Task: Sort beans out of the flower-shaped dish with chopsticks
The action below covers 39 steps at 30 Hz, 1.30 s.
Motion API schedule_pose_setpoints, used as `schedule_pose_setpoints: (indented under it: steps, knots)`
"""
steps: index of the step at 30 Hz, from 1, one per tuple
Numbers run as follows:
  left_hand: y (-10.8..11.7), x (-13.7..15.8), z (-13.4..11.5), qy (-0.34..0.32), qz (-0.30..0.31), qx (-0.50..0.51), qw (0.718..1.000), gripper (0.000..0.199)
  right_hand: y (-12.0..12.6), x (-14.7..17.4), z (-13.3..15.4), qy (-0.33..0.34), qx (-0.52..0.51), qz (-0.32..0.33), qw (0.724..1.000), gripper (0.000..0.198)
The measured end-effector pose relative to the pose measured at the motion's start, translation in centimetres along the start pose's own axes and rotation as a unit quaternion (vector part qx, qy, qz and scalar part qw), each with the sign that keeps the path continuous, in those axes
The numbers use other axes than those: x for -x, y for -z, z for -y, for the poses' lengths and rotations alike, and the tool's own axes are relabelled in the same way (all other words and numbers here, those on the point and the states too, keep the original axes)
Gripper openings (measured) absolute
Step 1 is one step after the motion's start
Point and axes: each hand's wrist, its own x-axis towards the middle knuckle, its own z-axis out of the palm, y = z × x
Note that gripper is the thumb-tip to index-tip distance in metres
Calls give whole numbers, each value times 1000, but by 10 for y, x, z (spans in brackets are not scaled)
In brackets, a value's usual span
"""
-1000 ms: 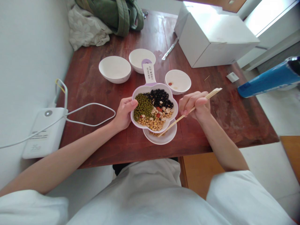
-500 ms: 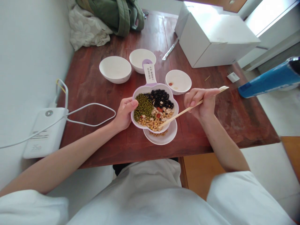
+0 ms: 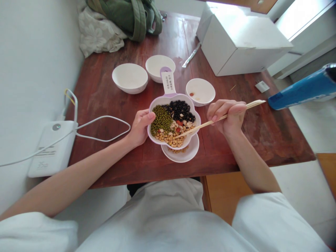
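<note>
Head view: we see the tray (image 3: pixel 187 140) above the near side of the table (image 3: pixel 215 150), held by our left hand (image 3: pixel 141 126), which grasps its left rim with the thumb over the edge beside the green beans (image 3: pixel 160 119). Our right hand (image 3: pixel 227 115) is wrapped around the chopsticks (image 3: pixel 206 124), whose tips reach over the tray's right edge to the yellow beans (image 3: pixel 171 140) on its near side. Black beans (image 3: pixel 181 110) fill the far right part, and peanuts (image 3: pixel 184 125) lie toward the middle. We judge the step in hand to be picking among the yellow beans, but whether the tips pinch one is too small for us to tell. A dish (image 3: pixel 193 152), partly hidden by the tray's near edge, holds more yellow beans; we cannot tell if the two touch. Farther off stand a left bowl (image 3: pixel 130 77), a far bowl (image 3: pixel 156 63) and a right bowl (image 3: pixel 204 88) with small bits in it. As we read it, the next move calls for a steady left grip and a light, even squeeze, since round beans could slip.
</note>
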Motion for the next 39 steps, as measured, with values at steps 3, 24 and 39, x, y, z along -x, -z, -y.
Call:
schedule_pose_setpoints:
  steps: [3, 24, 39]
  knots:
    - [-1, 0, -1, 5, -6, -4, 1000, 56, 3, 2, 3, -13, 37, 22, 999, 64]
    - [0, 0, 0, -9, 8, 5, 1000, 54, 1, 1, 1, -37, -2, 52, 998, 67]
    - [1, 0, 0, 0, 1, -6, 1000, 57, -1, 1, -1, -36, -36, 58, 997, 65]
